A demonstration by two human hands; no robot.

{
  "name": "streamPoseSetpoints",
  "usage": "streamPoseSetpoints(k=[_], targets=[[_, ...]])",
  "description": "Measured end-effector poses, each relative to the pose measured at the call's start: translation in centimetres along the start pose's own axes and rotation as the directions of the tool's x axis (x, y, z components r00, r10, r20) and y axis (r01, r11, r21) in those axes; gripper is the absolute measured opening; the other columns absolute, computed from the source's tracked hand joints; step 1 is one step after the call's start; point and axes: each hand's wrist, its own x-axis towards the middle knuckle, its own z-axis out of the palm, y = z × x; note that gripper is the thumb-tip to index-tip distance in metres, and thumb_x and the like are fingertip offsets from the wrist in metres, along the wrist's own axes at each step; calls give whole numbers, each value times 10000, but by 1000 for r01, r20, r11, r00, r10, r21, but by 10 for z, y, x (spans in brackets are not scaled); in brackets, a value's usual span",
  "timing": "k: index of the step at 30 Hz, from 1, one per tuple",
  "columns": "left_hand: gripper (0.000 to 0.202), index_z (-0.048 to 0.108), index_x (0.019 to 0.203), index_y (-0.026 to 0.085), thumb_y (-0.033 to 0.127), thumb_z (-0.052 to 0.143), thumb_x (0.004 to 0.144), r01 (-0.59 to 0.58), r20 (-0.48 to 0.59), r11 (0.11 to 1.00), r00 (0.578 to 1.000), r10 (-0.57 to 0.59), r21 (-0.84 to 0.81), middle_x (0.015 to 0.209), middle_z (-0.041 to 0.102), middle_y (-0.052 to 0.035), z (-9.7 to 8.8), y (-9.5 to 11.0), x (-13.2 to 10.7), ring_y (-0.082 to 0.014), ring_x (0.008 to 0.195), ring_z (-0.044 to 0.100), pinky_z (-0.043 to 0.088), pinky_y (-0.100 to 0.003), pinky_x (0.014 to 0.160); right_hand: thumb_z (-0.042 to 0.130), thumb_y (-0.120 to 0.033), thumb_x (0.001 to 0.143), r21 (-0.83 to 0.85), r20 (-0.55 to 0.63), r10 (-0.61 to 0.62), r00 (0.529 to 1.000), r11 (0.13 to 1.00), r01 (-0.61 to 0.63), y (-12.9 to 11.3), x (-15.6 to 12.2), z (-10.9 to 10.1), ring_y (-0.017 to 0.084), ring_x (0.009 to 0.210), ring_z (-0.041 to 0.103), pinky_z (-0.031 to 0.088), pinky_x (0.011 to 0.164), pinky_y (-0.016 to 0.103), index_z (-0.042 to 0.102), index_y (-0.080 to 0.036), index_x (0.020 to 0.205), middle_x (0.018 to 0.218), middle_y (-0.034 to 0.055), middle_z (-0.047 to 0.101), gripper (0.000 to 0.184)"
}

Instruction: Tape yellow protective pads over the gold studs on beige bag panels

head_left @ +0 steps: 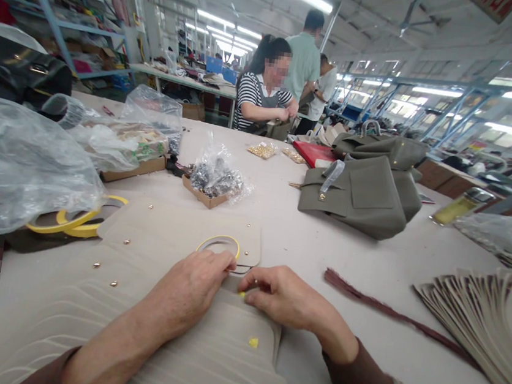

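Observation:
My left hand [192,286] is closed over the near edge of a roll of yellow tape [231,240], above a spread stack of beige bag panels [201,346]. Thumb and forefinger of my right hand [284,294] are pinched at a small yellow tape piece [242,294], close to the panel surface; whether the piece is stuck down I cannot tell. Another yellow tape piece [253,342] lies on the top panel nearer me. Small gold studs [127,241] show on the panels farther back.
More yellow tape rolls [79,224] lie left beside a clear plastic bag [23,165]. Ahead stands a small box of bagged hardware [209,196]. Olive bags [357,194], a dark red cord bundle [390,309] and fanned panels [476,322] lie right. A co-worker [262,94] sits across the table.

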Motion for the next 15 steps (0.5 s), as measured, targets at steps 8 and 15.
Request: streamPoseSetpoints(k=[8,15], targets=[[209,519,1121,252,242,373,971,-54,-213,975,977,7,-214,937,675,10,-7,3,-4,-134,843,653,467,-234,744,587,-164,834,58,-459,-114,881,986,158,-6,16,9,144,728,656,496,689,251,715,-158,966,850,39,739,184],[358,374,1300,228,225,380,942,0,-157,980,987,-32,-199,876,696,-1,-10,7,-7,-153,746,668,475,-243,641,551,-115,854,-15,-425,-358,831,921,389,-10,19,16,148,789,646,505,756,268,680,-152,1056,891,61,704,242]])
